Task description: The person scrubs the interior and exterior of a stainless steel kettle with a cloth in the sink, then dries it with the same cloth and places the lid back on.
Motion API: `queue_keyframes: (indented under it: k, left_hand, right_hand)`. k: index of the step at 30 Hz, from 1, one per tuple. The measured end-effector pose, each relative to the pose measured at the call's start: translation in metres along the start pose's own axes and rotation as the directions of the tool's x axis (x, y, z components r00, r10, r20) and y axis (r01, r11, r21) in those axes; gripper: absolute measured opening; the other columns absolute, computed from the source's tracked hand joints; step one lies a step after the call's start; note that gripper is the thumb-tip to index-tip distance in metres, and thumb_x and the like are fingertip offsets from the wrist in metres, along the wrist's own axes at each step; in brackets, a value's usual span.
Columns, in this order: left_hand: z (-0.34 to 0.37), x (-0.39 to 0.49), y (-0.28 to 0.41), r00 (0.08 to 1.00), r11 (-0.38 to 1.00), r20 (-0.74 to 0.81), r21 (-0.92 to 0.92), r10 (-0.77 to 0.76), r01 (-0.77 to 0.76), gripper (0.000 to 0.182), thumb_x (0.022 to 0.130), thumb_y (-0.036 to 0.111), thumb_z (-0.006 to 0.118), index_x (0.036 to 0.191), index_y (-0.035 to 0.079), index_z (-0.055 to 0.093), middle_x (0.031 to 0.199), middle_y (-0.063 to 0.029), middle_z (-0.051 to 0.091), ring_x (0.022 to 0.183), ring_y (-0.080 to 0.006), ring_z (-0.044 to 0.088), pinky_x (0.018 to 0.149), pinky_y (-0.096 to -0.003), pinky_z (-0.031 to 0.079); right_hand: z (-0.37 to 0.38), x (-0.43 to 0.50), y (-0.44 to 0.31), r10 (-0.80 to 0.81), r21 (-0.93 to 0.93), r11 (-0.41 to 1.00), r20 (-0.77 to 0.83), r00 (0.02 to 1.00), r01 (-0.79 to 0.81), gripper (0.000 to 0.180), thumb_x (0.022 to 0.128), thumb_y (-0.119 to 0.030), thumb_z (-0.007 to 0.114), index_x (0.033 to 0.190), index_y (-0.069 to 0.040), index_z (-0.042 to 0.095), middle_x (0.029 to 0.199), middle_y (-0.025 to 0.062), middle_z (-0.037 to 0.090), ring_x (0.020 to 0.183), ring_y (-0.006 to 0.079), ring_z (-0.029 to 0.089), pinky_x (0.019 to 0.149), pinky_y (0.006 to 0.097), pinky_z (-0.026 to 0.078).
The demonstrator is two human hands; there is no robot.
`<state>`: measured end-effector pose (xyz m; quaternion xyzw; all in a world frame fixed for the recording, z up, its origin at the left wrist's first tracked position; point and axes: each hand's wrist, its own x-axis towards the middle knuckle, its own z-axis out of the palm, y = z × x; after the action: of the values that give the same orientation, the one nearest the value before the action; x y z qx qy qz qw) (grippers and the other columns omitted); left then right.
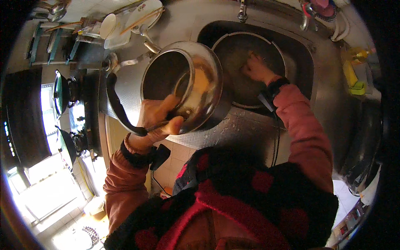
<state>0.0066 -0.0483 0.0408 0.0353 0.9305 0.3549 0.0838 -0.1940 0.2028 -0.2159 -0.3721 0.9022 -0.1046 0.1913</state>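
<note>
A shiny metal kettle [204,81] is tilted over the steel counter, its open mouth turned towards the left. My left hand [161,120] grips its rim, with the thumb and fingers on either side of the edge. The kettle's black curved handle [115,103] swings out to the left of the body. My right hand [257,67] reaches down into a large round basin [284,59] in the sink. Its fingers are bunched near the dull, dark contents, and whether they hold anything is unclear.
The sink [303,72] has a tap [242,15] behind it. Plates [150,12], a pale bowl [109,26] and chopsticks [137,23] stand at the back left. Gas burners [75,90] lie far left. A yellow bottle [359,54] is at the right.
</note>
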Motion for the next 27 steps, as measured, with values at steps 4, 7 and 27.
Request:
queue_keyframes:
  k: [4, 7, 27]
  left_hand:
    - [-0.002, -0.014, -0.012, 0.983, 0.963, 0.125, 0.214, 0.138, -0.162, 0.056, 0.077, 0.057, 0.064, 0.093, 0.003, 0.062, 0.071, -0.012, 0.056, 0.074, -0.0308, 0.059, 0.067, -0.0403, 0.046]
    - [0.004, -0.028, -0.027, 0.955, 0.877, 0.074, 0.382, 0.286, -0.292, 0.06, 0.076, 0.062, 0.061, 0.091, 0.004, 0.062, 0.08, -0.012, 0.059, 0.089, -0.0333, 0.056, 0.089, -0.0455, 0.042]
    - [-0.001, -0.133, -0.022, 0.356, 0.761, -0.688, -0.467, -0.633, 0.45, 0.037, 0.083, 0.005, 0.065, 0.119, 0.002, 0.055, 0.117, -0.0103, 0.057, 0.105, -0.0202, 0.055, 0.088, -0.0315, 0.046]
  right_hand:
    - [0.011, 0.002, 0.007, -0.073, -0.121, 0.985, 0.334, 0.94, 0.119, 0.047, 0.077, -0.029, 0.065, 0.12, -0.012, 0.059, 0.131, 0.0127, 0.048, 0.124, 0.0387, 0.037, 0.104, 0.0614, 0.029]
    - [0.009, 0.007, 0.013, 0.049, -0.179, 0.984, 0.225, 0.973, -0.008, 0.062, 0.077, -0.035, 0.066, 0.133, -0.016, 0.048, 0.144, 0.015, 0.033, 0.132, 0.0402, 0.03, 0.096, 0.07, 0.031]
    - [-0.011, -0.035, 0.041, 0.1, 0.824, 0.563, 0.007, 0.995, -0.063, 0.044, 0.079, -0.004, 0.059, 0.123, -0.004, 0.054, 0.121, 0.0144, 0.058, 0.114, 0.0257, 0.054, 0.097, 0.0328, 0.042]
